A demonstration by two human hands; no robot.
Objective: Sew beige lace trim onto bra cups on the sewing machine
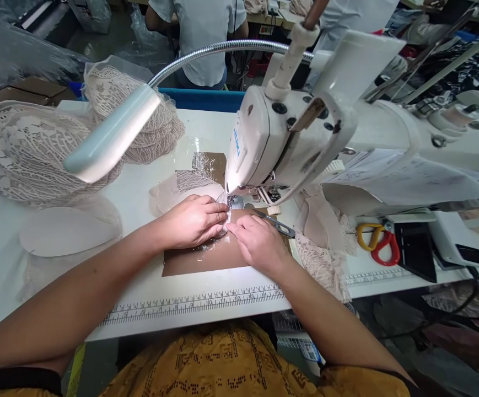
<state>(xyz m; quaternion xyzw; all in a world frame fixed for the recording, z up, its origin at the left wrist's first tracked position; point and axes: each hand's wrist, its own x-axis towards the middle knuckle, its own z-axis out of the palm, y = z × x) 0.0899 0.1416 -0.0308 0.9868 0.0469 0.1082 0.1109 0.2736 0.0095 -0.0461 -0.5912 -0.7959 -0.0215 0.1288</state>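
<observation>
Fabric piece (175, 190), pale and thin with lace pattern, lies under the needle area of the white sewing machine (256, 143), and its gathered edge is between the two hands. Left hand (198, 221) is placed upon this edge from the left side, its fingers lying close together and touching the fabric; if its grip is closed around the fabric, I cannot tell. Right hand (260, 242) comes from the other side, with its fingers bent and the tips at the same edge, near to the left fingertips. Whether the right grip is pinching the fabric is also not possible to tell. Just beyond the right hand lies a dark cutting tool (283, 226), partly hidden.

Below both hands there is a brown sheet (206, 262) on the white desk (140, 275), and a printed ruler scale (206, 303) goes along the front edge. To the left, two lace piles (36, 149) are standing, with a lamp (113, 132) in front of them. To the right, more lace (322, 259) lies next to scissors (382, 243) having one yellow and one red handle.
</observation>
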